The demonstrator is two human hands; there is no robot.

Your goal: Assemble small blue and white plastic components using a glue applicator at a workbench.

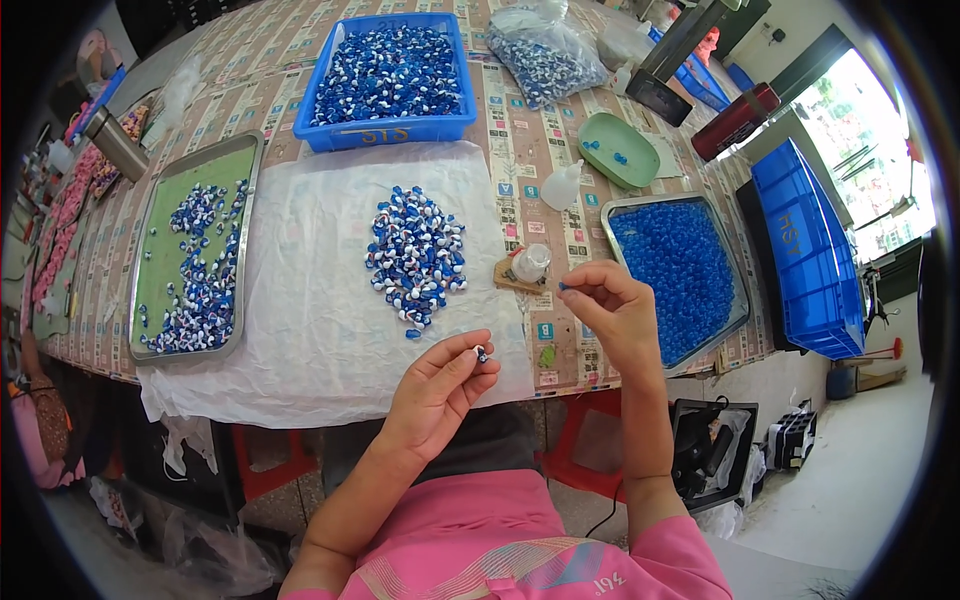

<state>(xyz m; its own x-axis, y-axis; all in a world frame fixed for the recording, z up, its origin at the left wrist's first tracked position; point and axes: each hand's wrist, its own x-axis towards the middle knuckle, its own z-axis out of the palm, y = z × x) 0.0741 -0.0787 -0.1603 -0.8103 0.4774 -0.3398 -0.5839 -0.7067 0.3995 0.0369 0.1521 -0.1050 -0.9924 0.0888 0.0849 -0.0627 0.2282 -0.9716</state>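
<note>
Between thumb and fingers, my left hand (pixel 437 388) pinches a small blue-and-white piece (pixel 481 354) over the front edge of the white sheet (pixel 310 290). My right hand (pixel 615 310) is raised to the right, its fingertips closed on a tiny blue bead (pixel 563 286). Just left of those fingertips, a small clear container (pixel 531 262) stands on a brown block (pixel 508 278). A pile of blue-and-white pieces (pixel 415 255) lies on the sheet beyond my left hand. Right of my right hand is a metal tray (pixel 745 300) full of blue beads (pixel 675 265).
A green-lined metal tray (pixel 185 165) with more pieces lies left. A full blue bin (pixel 385 133) stands at the back, beside a plastic bag of pieces (pixel 548 55). A white squeeze bottle (pixel 562 187), a green dish (pixel 618 150) and a dark red flask (pixel 735 122) stand right.
</note>
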